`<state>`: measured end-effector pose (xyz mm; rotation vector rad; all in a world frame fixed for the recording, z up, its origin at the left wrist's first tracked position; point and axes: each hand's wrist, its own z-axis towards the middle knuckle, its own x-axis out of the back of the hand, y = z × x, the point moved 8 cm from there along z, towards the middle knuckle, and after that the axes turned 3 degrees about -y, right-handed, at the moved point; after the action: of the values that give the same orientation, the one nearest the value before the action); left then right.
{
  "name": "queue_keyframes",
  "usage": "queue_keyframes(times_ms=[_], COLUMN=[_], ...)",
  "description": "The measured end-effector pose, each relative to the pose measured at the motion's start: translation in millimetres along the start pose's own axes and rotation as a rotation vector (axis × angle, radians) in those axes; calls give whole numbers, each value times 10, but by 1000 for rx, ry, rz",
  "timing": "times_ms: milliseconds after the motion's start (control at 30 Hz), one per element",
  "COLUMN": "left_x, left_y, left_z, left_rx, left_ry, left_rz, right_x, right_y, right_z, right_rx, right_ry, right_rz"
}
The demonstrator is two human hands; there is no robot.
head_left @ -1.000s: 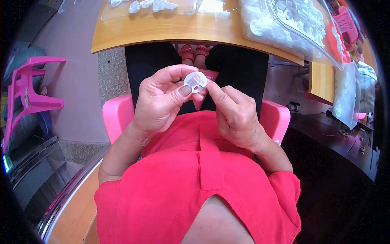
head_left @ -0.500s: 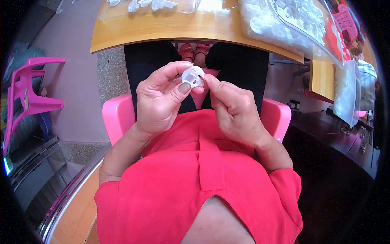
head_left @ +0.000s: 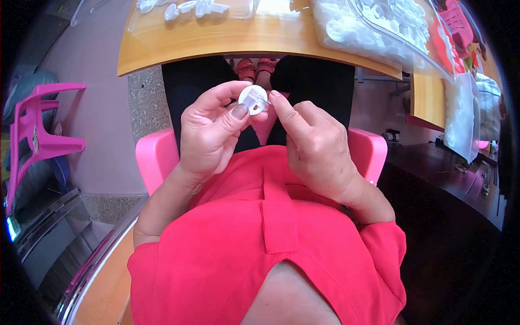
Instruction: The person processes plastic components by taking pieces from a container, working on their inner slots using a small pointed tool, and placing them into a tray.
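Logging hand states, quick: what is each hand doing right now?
Left hand: closed, pinching the small round white plastic piece.
Right hand: fingers curled, fingertips on the same piece.

The person wore a bright red short-sleeved top with a stitched front placket, black trousers, and reddish sandals. Both forearms were bare; the left hand and right hand wore no rings.

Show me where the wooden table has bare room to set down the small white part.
Both the left hand and right hand pinch the small white part. The wooden table is bare along its near edge, below the loose white pieces. The table's right side is crowded by the clear bags of white parts.
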<state>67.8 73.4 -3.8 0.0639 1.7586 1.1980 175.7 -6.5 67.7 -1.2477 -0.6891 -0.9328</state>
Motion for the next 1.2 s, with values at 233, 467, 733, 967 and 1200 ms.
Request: queue_keyframes(times_ms=[233, 467, 733, 967, 1200], left_x=[3, 10, 14, 34, 55], left_y=[-12, -14, -11, -7, -25], left_z=[5, 2, 3, 2, -2], left_rx=[-2, -7, -30, -12, -19], left_ry=[-17, 1, -5, 3, -20], left_rz=[3, -38, 28, -9, 38], right_x=[-31, -19, -62, -93, -123], right_y=[-37, -79, -131, -189, -220], right_z=[-9, 3, -6, 2, 13], right_rx=[50, 66, 140, 229, 296], right_ry=[-11, 1, -43, 29, 31], right_rz=[-176, -224, -374, -460, -544])
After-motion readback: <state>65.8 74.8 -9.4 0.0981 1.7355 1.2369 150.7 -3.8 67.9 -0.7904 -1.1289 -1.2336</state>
